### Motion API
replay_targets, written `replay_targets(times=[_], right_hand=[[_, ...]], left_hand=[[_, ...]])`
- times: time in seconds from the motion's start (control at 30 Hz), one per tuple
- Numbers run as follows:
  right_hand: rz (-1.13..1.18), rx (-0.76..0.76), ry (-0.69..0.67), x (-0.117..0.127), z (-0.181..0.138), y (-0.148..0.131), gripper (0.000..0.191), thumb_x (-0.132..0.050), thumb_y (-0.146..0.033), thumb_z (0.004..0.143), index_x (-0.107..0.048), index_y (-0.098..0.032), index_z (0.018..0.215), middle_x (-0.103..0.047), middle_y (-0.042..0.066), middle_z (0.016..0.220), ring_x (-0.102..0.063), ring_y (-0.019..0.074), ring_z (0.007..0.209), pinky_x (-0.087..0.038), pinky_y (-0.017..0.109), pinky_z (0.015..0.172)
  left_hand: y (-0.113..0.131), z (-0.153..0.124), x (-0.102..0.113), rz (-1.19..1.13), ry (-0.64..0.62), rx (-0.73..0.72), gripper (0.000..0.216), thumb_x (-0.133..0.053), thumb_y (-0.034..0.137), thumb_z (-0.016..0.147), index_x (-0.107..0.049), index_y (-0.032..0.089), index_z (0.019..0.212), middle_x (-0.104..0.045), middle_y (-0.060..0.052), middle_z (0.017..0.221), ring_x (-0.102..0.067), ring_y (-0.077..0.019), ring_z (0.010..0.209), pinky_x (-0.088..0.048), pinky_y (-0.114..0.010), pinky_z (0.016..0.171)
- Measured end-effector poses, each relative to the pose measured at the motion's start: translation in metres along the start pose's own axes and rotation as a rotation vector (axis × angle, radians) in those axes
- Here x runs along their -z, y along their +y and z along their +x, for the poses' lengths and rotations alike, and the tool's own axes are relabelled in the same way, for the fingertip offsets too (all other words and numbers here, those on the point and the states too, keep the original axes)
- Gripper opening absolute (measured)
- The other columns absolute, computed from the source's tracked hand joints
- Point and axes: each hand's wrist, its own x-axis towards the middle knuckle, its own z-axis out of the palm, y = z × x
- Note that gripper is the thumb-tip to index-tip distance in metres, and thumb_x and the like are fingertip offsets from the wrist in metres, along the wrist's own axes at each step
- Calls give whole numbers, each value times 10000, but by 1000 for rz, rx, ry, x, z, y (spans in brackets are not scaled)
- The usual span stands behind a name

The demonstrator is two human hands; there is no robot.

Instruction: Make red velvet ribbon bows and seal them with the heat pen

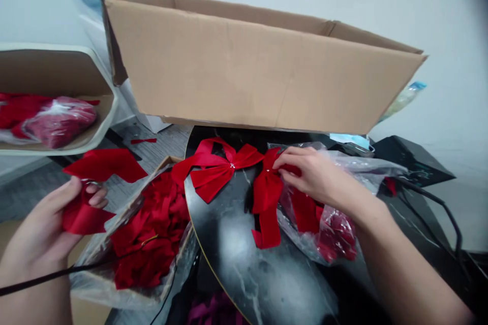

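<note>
My left hand (49,223) grips a red velvet bow (99,165) at its knot, at the left over a low box of red bows (148,233). My right hand (310,175) pinches the centre of a second red bow (267,203), which hangs out of a clear plastic bag (335,228) holding more red bows. A third red bow (213,167) lies flat on the black marbled tabletop (244,264), between my two hands.
A large open cardboard box (247,71) stands behind the tabletop. At the left a shelf (91,68) holds bagged red bows (57,119). A black cable (438,203) and black device sit at the right. A thin black cord crosses my left wrist.
</note>
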Motion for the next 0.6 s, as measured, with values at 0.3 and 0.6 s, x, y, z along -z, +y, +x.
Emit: replay_targets(times=[0.3,0.6], right_hand=[[-54,23,11,5,26,-51,273,-553,-196,992,-695,-190,1226,-718,98,1224,-680,269,1133,-535,428,1000],[56,111,7,-34,40,-51,271,-507,-259,1024,-687,-226,1224,-719,91,1197,-705,259,1082,-585,439,957]], left_hand=[[1,-16,-6,-133,30,88,336,-913,311,611,-621,180,712,-545,27,689,-500,-92,602,-529,-132,523],[-67,-20,46,270,-118,132,541,-907,568,587,-736,156,893,-739,-48,711,-653,-187,614,-511,-260,591]])
